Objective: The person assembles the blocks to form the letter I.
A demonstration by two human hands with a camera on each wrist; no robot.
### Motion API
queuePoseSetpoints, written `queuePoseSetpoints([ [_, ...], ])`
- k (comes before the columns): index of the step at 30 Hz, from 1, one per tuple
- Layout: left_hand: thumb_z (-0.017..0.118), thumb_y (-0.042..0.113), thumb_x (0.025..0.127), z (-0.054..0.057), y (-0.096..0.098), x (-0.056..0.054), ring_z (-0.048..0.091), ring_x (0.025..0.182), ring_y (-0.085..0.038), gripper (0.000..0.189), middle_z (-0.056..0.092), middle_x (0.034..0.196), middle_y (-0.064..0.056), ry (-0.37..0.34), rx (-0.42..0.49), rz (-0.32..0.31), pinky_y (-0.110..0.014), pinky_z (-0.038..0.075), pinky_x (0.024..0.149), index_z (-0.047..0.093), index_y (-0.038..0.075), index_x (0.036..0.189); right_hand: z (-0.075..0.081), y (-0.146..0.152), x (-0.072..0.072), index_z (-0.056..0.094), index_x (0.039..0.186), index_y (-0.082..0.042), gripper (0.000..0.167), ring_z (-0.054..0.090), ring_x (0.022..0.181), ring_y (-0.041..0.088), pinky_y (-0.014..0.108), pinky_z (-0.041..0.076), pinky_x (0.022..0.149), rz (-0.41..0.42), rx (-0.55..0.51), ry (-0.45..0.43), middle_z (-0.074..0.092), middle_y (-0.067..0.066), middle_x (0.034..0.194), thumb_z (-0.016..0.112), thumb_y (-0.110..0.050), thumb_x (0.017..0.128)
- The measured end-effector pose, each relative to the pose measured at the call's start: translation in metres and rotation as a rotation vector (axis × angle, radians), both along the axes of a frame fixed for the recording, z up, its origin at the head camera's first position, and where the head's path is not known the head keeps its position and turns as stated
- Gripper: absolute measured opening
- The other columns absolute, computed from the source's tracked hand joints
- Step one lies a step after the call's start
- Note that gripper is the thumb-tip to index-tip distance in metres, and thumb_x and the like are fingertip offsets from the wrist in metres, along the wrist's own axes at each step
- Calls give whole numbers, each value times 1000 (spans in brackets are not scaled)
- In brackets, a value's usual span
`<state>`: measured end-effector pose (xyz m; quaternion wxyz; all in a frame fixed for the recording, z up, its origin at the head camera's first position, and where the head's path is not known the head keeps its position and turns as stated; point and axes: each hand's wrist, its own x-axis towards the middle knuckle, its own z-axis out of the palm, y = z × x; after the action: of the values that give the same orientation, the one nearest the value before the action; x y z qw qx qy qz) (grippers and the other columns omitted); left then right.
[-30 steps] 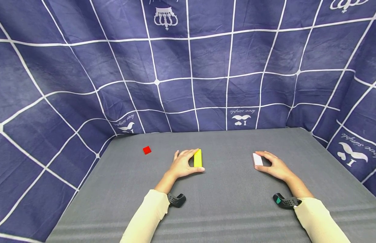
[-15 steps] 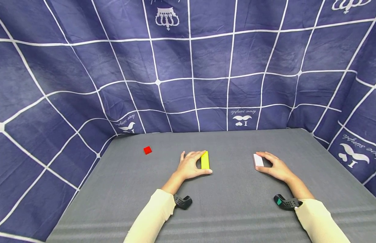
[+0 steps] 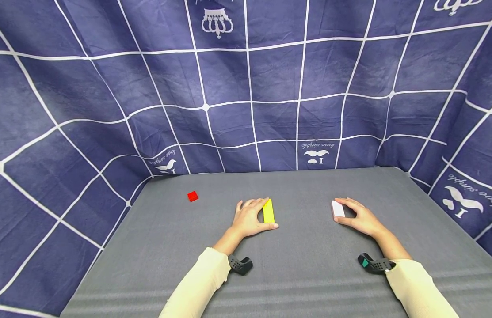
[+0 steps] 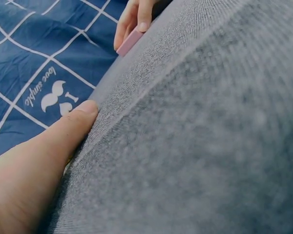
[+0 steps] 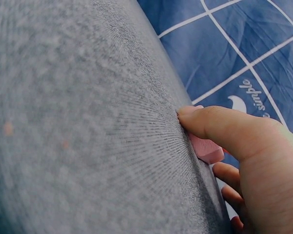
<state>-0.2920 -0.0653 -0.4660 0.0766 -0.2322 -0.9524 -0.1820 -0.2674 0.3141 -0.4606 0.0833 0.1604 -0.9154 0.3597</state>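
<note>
My left hand [image 3: 249, 219] grips a yellow rectangular block [image 3: 268, 211] by its two ends, thumb at the near end and fingers at the far end. In the left wrist view my left thumb [image 4: 63, 131] hides nearly all of that block. Off to the right, my right hand [image 3: 360, 216] holds a pale pink block [image 3: 337, 209] between thumb and fingers, likewise by its ends. The right wrist view shows this pink block [image 5: 207, 147] low on the grey cloth, partly behind the thumb. A gap of grey cloth separates the two blocks.
A small red square block [image 3: 192, 196] lies at the back left of the grey cloth-covered table [image 3: 301, 265]. Blue curtains [image 3: 273, 110] with white grid lines stand behind the table and along its sides. Each wrist wears a black strap [image 3: 240, 265].
My left hand has slid the yellow block a little to the right, mostly in the first half second. My right hand and the pink block stay in place, as does the red block.
</note>
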Motion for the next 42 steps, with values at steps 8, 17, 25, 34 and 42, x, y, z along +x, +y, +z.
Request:
queuePoseSetpoints([
  [8, 64, 73, 73, 0, 0, 1, 39, 134, -22, 92, 49, 144, -1, -32, -8, 4, -60, 16, 109, 40, 27, 150, 1, 1, 0, 56, 135, -4, 63, 36, 130, 50, 64, 27, 101, 6, 7, 5, 47, 29, 137, 79, -25, 80],
  [17, 52, 67, 88, 3, 0, 2, 38, 135, -24, 75, 48, 145, -2, -49, 18, -1, -61, 15, 109, 41, 26, 149, -1, 0, 0, 57, 133, -2, 62, 44, 125, 45, 60, 31, 99, -8, 0, 44, 54, 25, 133, 79, -24, 80],
  [25, 46, 51, 98, 5, -2, 2, 36, 136, -24, 57, 49, 144, 0, -62, 38, -6, -63, 14, 109, 43, 24, 149, -2, -2, 0, 61, 129, -2, 62, 47, 122, 43, 58, 33, 99, -69, 1, 54, 58, 24, 128, 82, -28, 77],
  [34, 45, 52, 98, 4, -2, 1, 36, 137, -24, 58, 48, 144, 0, -57, 31, -8, -62, 14, 109, 41, 24, 149, -1, -5, 0, 63, 126, -1, 61, 53, 116, 44, 57, 38, 95, -119, 38, 98, 60, 27, 122, 81, -32, 78],
  [42, 46, 51, 98, 5, -1, 2, 36, 137, -24, 58, 48, 145, 0, -57, 34, -8, -63, 14, 108, 42, 24, 149, -3, -19, 3, 66, 123, -3, 56, 56, 111, 39, 56, 39, 92, -128, 26, 182, 64, 22, 117, 81, -33, 78],
])
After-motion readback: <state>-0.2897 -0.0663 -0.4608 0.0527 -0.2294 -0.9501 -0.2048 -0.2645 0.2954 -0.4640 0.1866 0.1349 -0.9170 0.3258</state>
